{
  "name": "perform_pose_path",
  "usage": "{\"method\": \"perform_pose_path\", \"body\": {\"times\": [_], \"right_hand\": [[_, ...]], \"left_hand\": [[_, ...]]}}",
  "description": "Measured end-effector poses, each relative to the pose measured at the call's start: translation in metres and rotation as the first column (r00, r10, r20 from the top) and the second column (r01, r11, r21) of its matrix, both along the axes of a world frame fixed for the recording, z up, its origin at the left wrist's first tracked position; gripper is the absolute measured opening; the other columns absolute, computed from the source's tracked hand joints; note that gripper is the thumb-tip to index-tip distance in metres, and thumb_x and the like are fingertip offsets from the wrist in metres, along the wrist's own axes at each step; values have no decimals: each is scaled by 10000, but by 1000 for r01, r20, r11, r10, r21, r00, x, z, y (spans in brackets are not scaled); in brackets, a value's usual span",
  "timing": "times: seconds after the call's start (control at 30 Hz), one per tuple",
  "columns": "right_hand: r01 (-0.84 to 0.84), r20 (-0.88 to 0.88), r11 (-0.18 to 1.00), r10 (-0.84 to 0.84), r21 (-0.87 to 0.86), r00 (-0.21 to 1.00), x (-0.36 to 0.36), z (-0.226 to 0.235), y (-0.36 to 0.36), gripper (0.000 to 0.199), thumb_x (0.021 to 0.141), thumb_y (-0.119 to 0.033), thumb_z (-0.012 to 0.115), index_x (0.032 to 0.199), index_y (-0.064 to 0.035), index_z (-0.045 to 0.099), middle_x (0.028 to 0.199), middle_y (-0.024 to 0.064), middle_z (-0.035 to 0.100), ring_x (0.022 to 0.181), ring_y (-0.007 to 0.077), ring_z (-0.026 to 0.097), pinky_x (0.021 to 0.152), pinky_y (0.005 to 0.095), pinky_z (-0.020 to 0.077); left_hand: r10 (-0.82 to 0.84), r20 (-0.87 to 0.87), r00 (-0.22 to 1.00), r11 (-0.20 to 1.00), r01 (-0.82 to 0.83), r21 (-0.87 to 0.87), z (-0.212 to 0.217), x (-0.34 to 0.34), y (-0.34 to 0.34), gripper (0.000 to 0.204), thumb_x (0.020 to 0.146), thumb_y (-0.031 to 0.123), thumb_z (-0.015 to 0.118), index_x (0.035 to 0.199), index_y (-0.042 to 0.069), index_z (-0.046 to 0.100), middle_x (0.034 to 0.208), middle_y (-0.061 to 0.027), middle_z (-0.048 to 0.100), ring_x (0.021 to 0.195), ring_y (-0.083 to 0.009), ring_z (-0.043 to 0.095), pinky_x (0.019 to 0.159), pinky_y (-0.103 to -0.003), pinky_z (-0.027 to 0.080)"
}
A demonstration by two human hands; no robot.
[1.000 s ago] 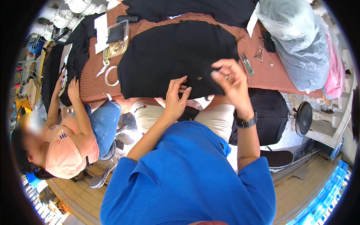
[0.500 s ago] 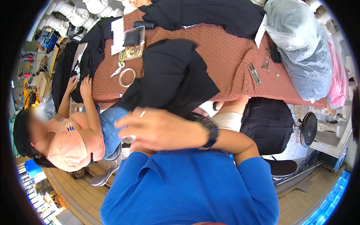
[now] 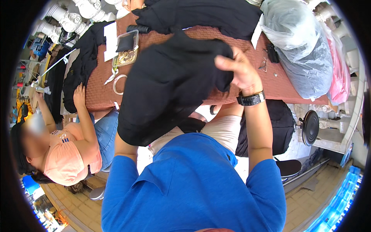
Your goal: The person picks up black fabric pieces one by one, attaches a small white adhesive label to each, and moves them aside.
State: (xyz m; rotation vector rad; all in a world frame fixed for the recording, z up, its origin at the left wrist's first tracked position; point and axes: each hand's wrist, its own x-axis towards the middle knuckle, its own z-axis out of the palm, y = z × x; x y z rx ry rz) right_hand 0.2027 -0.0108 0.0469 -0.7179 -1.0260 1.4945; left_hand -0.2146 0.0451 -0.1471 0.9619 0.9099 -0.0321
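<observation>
A black cloth piece (image 3: 166, 85), possibly a garment, is lifted in front of me and hangs over the table's near edge and my lap. My right hand (image 3: 244, 72), with a black watch (image 3: 251, 99) at the wrist, holds the cloth's right side, thumb in front and fingers partly behind it. My left forearm (image 3: 126, 149) goes up under the cloth's lower left part. The cloth covers my left hand, so its fingers do not show.
The table has a brown cover (image 3: 286, 87). On it lie a clear box (image 3: 128, 57) with golden bits, a white ring (image 3: 119, 84), eyeglasses (image 3: 264, 62) and more black fabric (image 3: 201, 15). Plastic-wrapped bundles (image 3: 299, 46) stand right. A co-worker (image 3: 69, 154) sits left.
My right hand has swung from across my body to the right and now holds the cloth. The cloth has risen off the table and come nearer, over my left hand.
</observation>
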Motion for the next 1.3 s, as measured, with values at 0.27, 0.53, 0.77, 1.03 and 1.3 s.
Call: {"method": "perform_pose_path", "body": {"times": [0.27, 0.53, 0.77, 1.03, 1.3], "right_hand": [[238, -425, 954, -296, -185, 856, 109, -14, 20, 402, 1077, -276, 506, 1325, 34, 568, 1272, 174, 671, 1112, 278, 694, 927, 421, 606], [399, -86, 911, -408, -102, 909, 118, 14, 21, 257, 1024, -181, 607, 1168, 24, 661, 1131, 91, 722, 1002, 172, 712, 894, 313, 591], [476, -39, 879, -477, -31, 878, 142, 28, 9, 310, 1036, -225, 614, 1188, 42, 659, 1166, 111, 715, 1016, 189, 717, 883, 321, 595], [637, 139, 761, -649, 125, 748, 160, 77, 19, 209, 1023, -178, 631, 1085, 22, 641, 960, 88, 715, 840, 162, 698, 808, 302, 566], [616, 204, 727, -681, 305, 703, 256, 65, 52, 91, 990, -101, 627, 1054, -51, 669, 972, 3, 667, 893, 119, 610, 850, 269, 484]], "left_hand": [[387, 841, 379, 921, -121, -369, 93, 49, 74, 589, 1081, 424, 394, 1501, 14, 435, 1552, -169, 457, 1430, -326, 443, 1209, -500, 328], [427, 432, 795, 718, -588, 371, 144, 67, 71, 340, 974, 97, 676, 1297, 3, 626, 1125, -51, 700, 962, -134, 688, 890, -262, 536], [483, 401, 778, 567, -627, 534, 143, 74, 87, 265, 972, 98, 698, 1221, 9, 677, 1077, -30, 700, 937, -90, 643, 861, -223, 504], [335, 313, 889, 108, -366, 924, 208, 78, 131, 195, 932, 136, 759, 1049, -19, 755, 962, -24, 735, 879, -82, 642, 832, -236, 506], [309, 522, 795, 323, -604, 728, 277, 85, 189, 309, 970, 170, 723, 1228, 17, 647, 1097, -98, 726, 978, -125, 687, 830, -226, 541]]}}
